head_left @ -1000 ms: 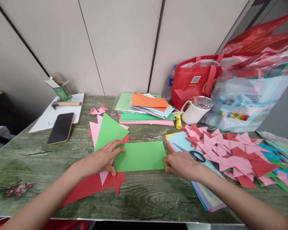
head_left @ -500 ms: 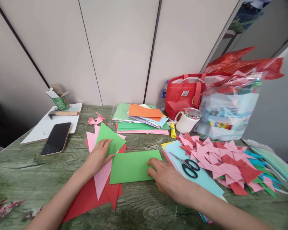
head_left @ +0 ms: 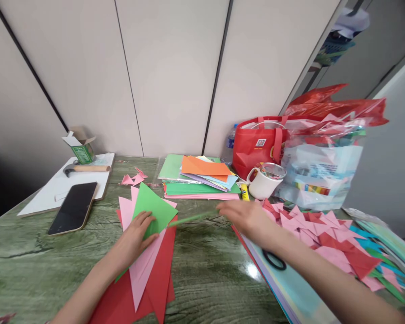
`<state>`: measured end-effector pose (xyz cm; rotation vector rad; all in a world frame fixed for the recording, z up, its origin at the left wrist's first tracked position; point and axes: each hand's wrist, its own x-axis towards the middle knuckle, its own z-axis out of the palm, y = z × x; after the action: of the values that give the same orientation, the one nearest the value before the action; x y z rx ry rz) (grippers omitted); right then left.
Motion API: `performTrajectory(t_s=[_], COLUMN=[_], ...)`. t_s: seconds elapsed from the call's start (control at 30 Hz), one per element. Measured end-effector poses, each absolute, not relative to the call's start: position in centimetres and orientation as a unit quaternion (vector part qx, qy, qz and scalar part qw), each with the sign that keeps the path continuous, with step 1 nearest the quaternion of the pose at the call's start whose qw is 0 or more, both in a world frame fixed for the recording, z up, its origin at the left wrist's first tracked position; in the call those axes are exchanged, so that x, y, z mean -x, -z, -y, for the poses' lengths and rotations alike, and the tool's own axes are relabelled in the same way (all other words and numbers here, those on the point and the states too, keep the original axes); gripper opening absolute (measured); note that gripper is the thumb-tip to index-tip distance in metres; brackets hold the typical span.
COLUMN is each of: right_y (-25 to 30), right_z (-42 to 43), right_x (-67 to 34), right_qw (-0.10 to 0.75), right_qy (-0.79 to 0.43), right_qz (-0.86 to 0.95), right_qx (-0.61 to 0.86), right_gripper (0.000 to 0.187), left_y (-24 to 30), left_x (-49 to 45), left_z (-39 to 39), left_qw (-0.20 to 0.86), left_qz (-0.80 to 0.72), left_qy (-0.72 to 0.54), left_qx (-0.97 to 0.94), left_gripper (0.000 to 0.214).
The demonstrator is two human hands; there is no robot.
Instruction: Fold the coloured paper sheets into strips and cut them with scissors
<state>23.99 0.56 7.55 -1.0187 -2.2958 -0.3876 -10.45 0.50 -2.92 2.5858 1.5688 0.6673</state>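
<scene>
- At far right, the plastic bag (head_left: 319, 164) holds pink paper (head_left: 330, 118).
- My right hand (head_left: 238, 218) pinches a green sheet (head_left: 193, 218).
- My left hand (head_left: 135, 236) lies loosely spread on a green triangle (head_left: 154, 201).

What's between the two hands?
A green sheet, nearly edge-on and blurred, runs from the right hand toward the left hand in the head view; pink paper and red paper lie below its left end.

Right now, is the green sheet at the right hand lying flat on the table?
No, the green sheet shows nearly edge-on, as a thin strip, its right end raised in the right hand.
</scene>
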Motion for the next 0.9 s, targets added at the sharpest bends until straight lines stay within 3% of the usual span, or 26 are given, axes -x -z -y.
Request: performTrajectory(t_s=[0.07,0.17,0.3,0.57,0.9], right_y=[-10.1,-13.1,-14.2,-5.6,-0.8], right_z=[-3.0,-6.0,-9.1,-14.0,-10.5], right_x=[-25.0,-26.0,-26.1,-25.7,-25.5], right_qw=[0.275,0.300,0.265,0.160,0.231], right_qy=[0.231,0.281,0.331,0.133,0.052], right_qz=[0.867,0.825,0.775,0.886,0.902], right_qx=[0.346,0.388,0.469,0.414,0.361], right_gripper=[0.027,0.027,0.030,0.045,0.028], left_y=[2.8,2.7,3.3,4.1,3.8], left_x=[10.4,10.4,10.4,10.1,9.9], left_z=[-0.4,-0.4,-0.4,-0.1,-0.1], left_qw=[0.020,0.021,0.016,0.015,0.021], left_qz=[-0.508,-0.505,-0.508,-0.518,-0.516], left_qy=[-0.213,-0.206,-0.200,-0.202,-0.186], left_qx=[-0.835,-0.838,-0.838,-0.831,-0.836], left_gripper=[0.034,0.032,0.029,0.027,0.029])
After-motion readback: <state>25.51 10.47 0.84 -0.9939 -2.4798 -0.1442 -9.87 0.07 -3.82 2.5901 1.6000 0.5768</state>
